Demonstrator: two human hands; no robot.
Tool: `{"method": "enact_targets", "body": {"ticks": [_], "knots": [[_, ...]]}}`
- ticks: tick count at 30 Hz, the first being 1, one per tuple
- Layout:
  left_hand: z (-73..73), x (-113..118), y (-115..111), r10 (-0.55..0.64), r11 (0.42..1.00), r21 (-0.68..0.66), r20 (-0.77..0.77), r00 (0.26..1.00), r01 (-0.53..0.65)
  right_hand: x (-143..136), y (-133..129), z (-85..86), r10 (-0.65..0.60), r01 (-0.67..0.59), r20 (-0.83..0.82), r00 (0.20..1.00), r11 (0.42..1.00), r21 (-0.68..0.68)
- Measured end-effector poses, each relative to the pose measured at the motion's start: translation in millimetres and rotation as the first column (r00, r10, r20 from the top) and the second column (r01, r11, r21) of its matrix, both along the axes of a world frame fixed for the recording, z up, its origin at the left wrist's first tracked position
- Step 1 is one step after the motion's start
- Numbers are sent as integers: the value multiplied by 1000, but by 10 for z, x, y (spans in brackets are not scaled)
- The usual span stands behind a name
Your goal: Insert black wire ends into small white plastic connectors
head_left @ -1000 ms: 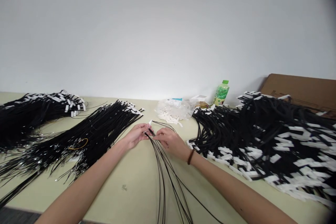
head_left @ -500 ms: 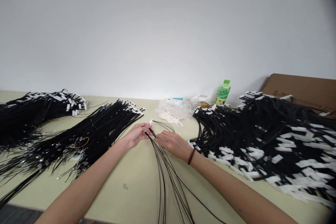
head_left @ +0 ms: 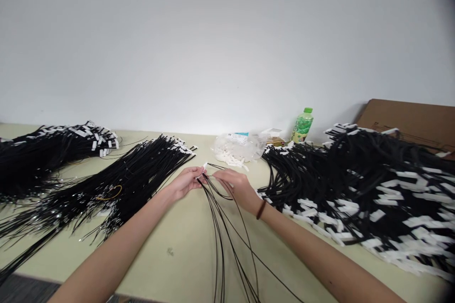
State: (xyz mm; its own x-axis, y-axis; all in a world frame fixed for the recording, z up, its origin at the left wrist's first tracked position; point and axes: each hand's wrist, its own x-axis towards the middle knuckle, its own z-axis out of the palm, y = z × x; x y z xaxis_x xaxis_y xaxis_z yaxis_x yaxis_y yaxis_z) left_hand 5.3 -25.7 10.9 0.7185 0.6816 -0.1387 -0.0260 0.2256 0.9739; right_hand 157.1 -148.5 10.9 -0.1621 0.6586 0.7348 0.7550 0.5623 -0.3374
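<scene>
My left hand (head_left: 187, 182) is closed on a small white connector (head_left: 205, 166) at the middle of the table. Several thin black wires (head_left: 222, 232) run from the connector, some hanging toward the front edge and a few looping to the right. My right hand (head_left: 239, 187), with a brown band at the wrist, pinches one thin wire just right of the connector. The exact fingertip contact is small and partly hidden.
Black wire bundles with white ends (head_left: 142, 170) lie at the left. A larger pile of black cables (head_left: 320, 175) covers the right. Behind are a clear plastic bag (head_left: 249, 144) with white pieces, a green-capped bottle (head_left: 302, 125) and cardboard (head_left: 408, 120).
My right hand has shifted slightly up, its fingers now nearer the connector's wires. The wires beneath it have spread, with one drawn to the right. My left hand has stayed almost still.
</scene>
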Motion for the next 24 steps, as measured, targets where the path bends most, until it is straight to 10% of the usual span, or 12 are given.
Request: {"method": "enact_targets", "body": {"ticks": [6, 12, 19, 24], "knots": [[-23, 11, 11, -18, 1000, 9, -6, 1000, 18, 4, 23, 322, 30, -128, -753, 657, 989, -72], [-31, 25, 0, -29, 1000, 2, -14, 999, 29, 275, -79, 723, 80, -36, -949, 304, 997, 72], [-22, 49, -66, -28, 999, -25, 22, 999, 28, 594, -155, 825, -282, 527, -694, 662, 834, 163], [-5, 100, -172, -56, 997, -46, 66, 996, 59, 254, -102, 544, -481, 486, -86, 873, 871, 66]]}}
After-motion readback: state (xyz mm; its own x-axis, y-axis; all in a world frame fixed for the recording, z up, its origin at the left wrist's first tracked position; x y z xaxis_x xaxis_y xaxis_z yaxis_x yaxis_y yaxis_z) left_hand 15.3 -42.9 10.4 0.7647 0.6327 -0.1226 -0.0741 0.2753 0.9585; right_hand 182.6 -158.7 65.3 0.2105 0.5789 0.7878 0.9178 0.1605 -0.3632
